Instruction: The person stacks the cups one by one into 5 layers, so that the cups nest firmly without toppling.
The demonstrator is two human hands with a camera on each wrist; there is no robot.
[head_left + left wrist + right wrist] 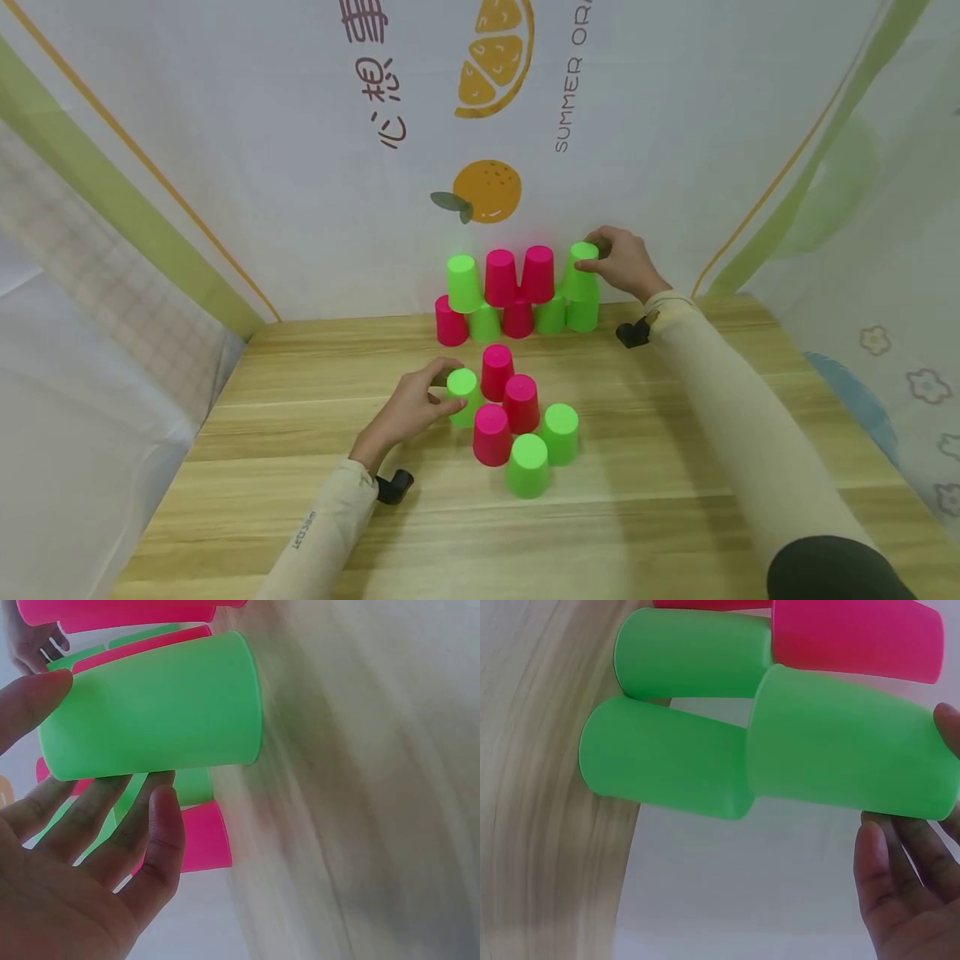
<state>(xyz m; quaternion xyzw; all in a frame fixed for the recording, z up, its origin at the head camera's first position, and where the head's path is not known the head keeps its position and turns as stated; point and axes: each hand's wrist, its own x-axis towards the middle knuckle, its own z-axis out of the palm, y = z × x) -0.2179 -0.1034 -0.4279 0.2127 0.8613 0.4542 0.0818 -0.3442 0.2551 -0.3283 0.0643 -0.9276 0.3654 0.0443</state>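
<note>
My left hand [408, 410] holds an upside-down green cup [462, 392] at the left of the nearer group, thumb on one side and fingers on the other. The left wrist view has this green cup [157, 705] lying across the fingers' tips. At the back right, my right hand [628, 265] pinches another upside-down green cup [581, 271] near its top. In the right wrist view, the rim of that green cup [847, 742] meets the base of the lower green cup [667, 757] at the row's right end.
Along the back, a lower row of pink and green cups [452, 321] carries an upper row with pink cups [500, 277] in its middle. Nearer stand pink cups [492, 435] and two green cups [528, 467] on the wooden table [660, 517]. A white printed cloth [300, 167] hangs behind.
</note>
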